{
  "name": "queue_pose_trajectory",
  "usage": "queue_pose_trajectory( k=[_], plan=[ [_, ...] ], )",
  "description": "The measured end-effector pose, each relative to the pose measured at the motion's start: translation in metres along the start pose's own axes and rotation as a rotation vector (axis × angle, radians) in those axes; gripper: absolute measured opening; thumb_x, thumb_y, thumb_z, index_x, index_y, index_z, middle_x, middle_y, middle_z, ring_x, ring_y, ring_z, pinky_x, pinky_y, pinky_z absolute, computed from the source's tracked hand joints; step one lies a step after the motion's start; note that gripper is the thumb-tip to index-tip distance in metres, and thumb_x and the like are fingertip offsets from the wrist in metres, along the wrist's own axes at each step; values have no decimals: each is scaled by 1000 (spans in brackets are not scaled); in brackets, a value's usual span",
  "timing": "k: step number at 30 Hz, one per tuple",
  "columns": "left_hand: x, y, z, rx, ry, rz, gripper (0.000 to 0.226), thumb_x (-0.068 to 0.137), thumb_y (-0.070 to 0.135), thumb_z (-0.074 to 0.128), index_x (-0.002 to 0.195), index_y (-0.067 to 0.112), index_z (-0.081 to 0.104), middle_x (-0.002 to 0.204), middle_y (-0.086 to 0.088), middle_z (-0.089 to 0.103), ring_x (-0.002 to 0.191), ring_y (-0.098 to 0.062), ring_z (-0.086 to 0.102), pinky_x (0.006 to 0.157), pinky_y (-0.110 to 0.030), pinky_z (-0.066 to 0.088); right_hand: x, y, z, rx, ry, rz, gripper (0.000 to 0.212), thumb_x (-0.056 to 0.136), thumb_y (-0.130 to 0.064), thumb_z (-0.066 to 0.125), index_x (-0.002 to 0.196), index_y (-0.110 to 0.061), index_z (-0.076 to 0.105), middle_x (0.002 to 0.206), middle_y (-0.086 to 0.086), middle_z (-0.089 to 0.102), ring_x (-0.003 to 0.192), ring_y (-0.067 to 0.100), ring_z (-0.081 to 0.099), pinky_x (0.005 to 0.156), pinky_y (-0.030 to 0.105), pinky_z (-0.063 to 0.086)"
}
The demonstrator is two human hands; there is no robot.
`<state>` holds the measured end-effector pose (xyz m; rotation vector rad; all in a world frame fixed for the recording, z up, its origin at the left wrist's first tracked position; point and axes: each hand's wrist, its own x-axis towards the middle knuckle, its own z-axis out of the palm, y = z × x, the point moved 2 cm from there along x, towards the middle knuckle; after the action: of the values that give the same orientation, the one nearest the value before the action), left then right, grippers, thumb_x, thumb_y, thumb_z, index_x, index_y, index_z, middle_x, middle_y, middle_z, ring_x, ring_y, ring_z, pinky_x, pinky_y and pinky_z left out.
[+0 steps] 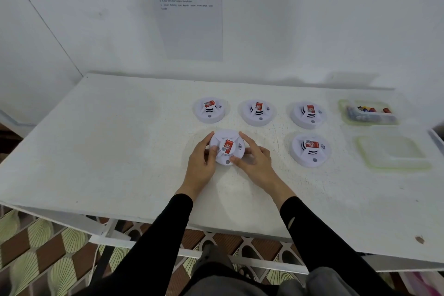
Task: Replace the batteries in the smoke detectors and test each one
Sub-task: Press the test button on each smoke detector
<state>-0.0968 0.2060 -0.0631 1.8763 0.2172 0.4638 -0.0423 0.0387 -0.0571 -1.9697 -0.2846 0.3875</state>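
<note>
A round white smoke detector (pixel 227 145) with a red label lies on the white table (pixel 120 151), held from both sides. My left hand (pixel 203 162) grips its left edge, thumb on top. My right hand (pixel 254 160) grips its right edge, thumb near the grey test button. Several more identical detectors lie face up: three in a back row (pixel 209 110) (pixel 257 112) (pixel 308 114) and one at the right (pixel 310 149). A clear tray of batteries (pixel 368 113) sits at the back right.
An empty clear container (pixel 391 151) with a green rim lies in front of the battery tray. A printed instruction sheet (pixel 186 7) hangs on the wall behind. The table's front edge (pixel 216 228) runs just above my sleeves, with patterned floor below.
</note>
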Motion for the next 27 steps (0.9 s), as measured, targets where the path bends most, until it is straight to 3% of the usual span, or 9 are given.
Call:
queue_pose_trajectory(
  k=[7,11,14,20,25,27],
  plan=[
    [-1,2,0,5,0,1,38,103,22,47,140,13,50,132,4,60,120,7,54,96,-10,43,-1,-1,-1,5,0,6,69,81,-47,72,138,-56,33,134,-4,45,127,13,25,108,33,28],
    [-1,0,0,10,2,-1,39,103,21,47,141,10,50,133,3,60,120,8,53,96,-9,42,-1,-2,-1,27,-9,16,69,81,-46,72,137,-57,34,121,-13,49,125,11,24,108,34,28],
    [0,-2,-1,29,5,3,40,104,22,47,142,9,50,135,1,60,121,8,53,98,-11,43,-1,-3,0,9,-8,19,69,80,-48,72,136,-59,32,128,-6,50,126,12,24,105,32,26],
    [0,0,0,38,3,-1,40,104,23,47,142,12,50,133,5,59,119,10,52,97,-10,42,-2,-3,0,15,-4,19,69,79,-48,72,135,-60,33,133,-4,43,131,15,25,113,42,30],
    [0,-3,-1,34,-1,3,40,104,27,46,142,14,50,136,3,59,126,-4,54,102,-17,44,-2,-3,-2,33,-45,14,71,80,-44,73,136,-61,32,114,-23,45,133,17,27,113,47,31],
    [0,-2,-1,33,-3,-3,40,104,27,46,142,15,50,136,5,59,125,-2,53,101,-16,44,-3,-3,-4,49,-75,20,72,83,-39,71,137,-61,30,117,-18,50,133,14,23,115,47,28]
  ],
)
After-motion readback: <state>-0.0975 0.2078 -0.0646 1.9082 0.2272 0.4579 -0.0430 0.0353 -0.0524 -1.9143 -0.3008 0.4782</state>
